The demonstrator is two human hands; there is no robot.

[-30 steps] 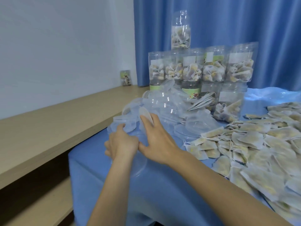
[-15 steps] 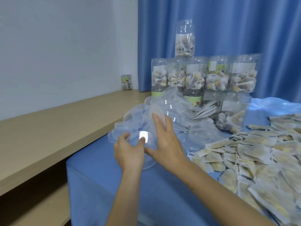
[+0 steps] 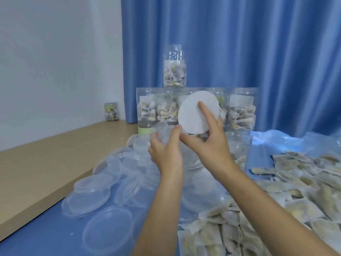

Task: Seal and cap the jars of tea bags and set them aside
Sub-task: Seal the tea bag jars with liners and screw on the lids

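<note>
Above blue table (image 3: 46, 235), right hand (image 3: 208, 145) pinching seal disc (image 3: 197, 111).

A round white seal disc (image 3: 198, 112), matt and paper-like, stands pinched in the right hand (image 3: 208, 145), while the left hand (image 3: 166, 154) grips a clear, glossy plastic lid (image 3: 162, 132). Below and left of the hands lie more transparent plastic lids (image 3: 96, 191), smooth and shiny, on a smooth blue tablecloth (image 3: 46, 233). To the right of the hands spread pale, fibrous paper tea bags (image 3: 304, 182), matt and slightly rough. Beyond the hands stand clear plastic jars (image 3: 239, 109) with a soft gloss, before a blue pleated cloth curtain (image 3: 239, 43). Left of the hands runs a matt, light wood-look shelf (image 3: 46, 159).
</note>
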